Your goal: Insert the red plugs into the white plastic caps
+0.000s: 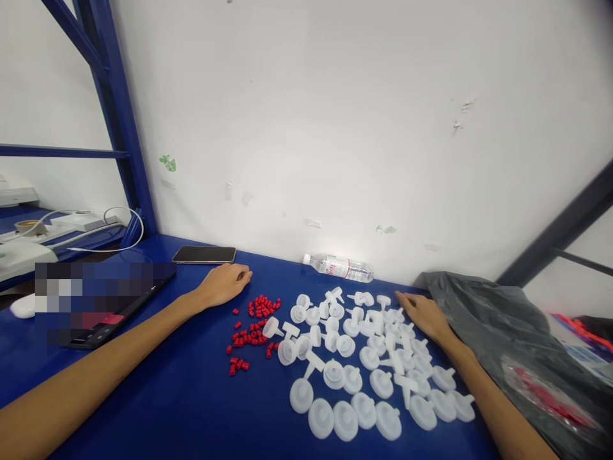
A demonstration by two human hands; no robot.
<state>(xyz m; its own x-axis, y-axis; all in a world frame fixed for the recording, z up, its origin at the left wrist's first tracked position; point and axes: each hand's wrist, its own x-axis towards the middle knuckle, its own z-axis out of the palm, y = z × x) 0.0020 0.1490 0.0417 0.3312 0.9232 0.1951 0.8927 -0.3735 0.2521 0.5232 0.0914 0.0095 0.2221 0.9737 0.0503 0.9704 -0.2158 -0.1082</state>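
My left hand (224, 285) rests on the blue table, its fingers curled in with nothing visible in them. Just to its right and nearer to me lie many small red cylindrical caps (261, 308) in loose clusters. My right hand (425, 314) lies at the right edge of a wide spread of white translucent plastic parts (345, 345). Its fingers reach out toward the far side, and I see nothing held. Those parts have round discs with short stems; some show flat tabs.
Behind my left hand lies a phone (204, 255). A clear plastic bottle (338, 267) lies along the wall. At left are a dark, partly blurred-out device (138, 306) and a white mouse (23, 306). Grey plastic sheeting (479, 319) and a bag of red pieces (550, 396) are at right.
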